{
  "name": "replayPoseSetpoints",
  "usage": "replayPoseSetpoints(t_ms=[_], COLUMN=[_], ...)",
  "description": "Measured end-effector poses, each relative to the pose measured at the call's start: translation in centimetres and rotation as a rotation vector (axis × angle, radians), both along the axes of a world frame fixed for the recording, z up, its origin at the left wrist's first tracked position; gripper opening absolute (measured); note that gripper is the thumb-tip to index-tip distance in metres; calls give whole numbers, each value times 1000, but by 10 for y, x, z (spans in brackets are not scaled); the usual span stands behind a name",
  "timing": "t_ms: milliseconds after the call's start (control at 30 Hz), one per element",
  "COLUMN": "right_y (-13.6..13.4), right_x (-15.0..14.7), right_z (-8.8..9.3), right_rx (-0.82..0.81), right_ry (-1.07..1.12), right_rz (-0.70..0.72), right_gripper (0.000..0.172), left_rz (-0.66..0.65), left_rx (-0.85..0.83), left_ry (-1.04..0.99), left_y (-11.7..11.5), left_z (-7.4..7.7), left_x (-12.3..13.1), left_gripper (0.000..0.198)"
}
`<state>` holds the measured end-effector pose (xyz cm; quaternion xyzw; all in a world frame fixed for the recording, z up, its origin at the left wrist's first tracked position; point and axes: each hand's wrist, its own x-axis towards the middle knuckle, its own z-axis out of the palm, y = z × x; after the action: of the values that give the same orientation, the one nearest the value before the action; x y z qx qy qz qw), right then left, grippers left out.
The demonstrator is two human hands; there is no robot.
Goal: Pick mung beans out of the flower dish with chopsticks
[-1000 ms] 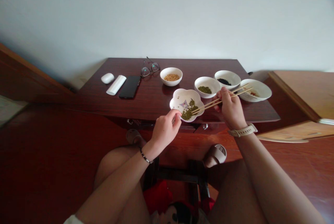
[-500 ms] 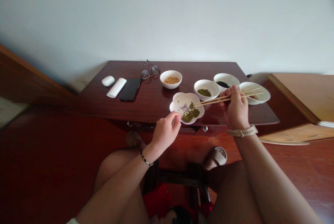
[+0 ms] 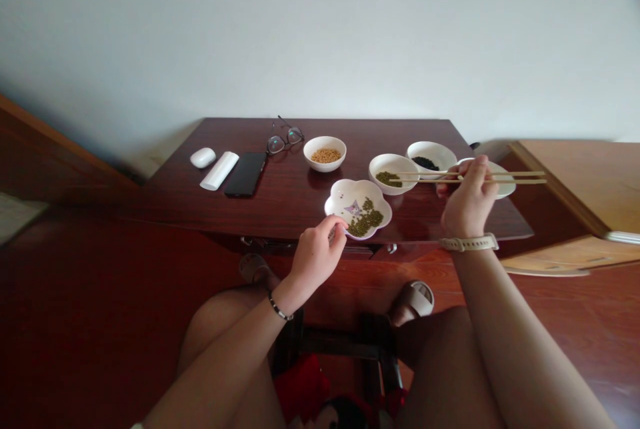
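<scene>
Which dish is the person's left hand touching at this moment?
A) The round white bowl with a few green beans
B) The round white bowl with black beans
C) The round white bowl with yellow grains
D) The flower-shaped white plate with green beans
D: the fingers of the left hand curl onto the rim of the flower-shaped white ceramic plate, while the right hand holds thin wooden chopsticks.

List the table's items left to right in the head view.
white mouse, white case, black phone, glasses, bowl of tan grains, flower-shaped dish of green beans, bowl of green beans, bowl of black beans
</scene>
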<state>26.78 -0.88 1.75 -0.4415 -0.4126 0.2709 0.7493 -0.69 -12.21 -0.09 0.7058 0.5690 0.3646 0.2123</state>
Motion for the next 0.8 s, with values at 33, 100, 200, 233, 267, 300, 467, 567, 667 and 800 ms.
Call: replayPoseSetpoints(t_ms=[33,100,200,233,267,300,467,567,667,800], right_y=[-3,-10,-20,-22,-25,-26,-26,-25,-26,-28], right_x=[-3,-10,-19,-21,-23,-24,-25,-24,-25,-27], right_z=[0,0,0,0,0,-1,-7,-8,-8,-6], right_rx=[-23,-87,-218,-262,-297,-321,-338,-325,-312,-306], right_ry=[23,53,24,3,-22,-49,-152,-166,-190,-211], right_rz=[49,168,343,385,412,427,452,453,443,418], right_gripper=[45,46,48,48,48,48,52,52,52,52], left_rz=[-2,-5,-2,0,1,2,1,5,6,13], left_rx=[0,0,7,12,15,19,33,36,37,32], left_ry=[-3,-7,-3,-1,1,2,9,14,17,20], left_y=[0,0,-1,-1,-1,-1,-1,-2,-2,-2], left_z=[0,0,-1,-2,-2,-2,-3,-3,-2,-2], left_x=[0,0,0,0,0,-1,-1,-1,-1,0], left_gripper=[19,19,19,19,19,19,19,19,19,19])
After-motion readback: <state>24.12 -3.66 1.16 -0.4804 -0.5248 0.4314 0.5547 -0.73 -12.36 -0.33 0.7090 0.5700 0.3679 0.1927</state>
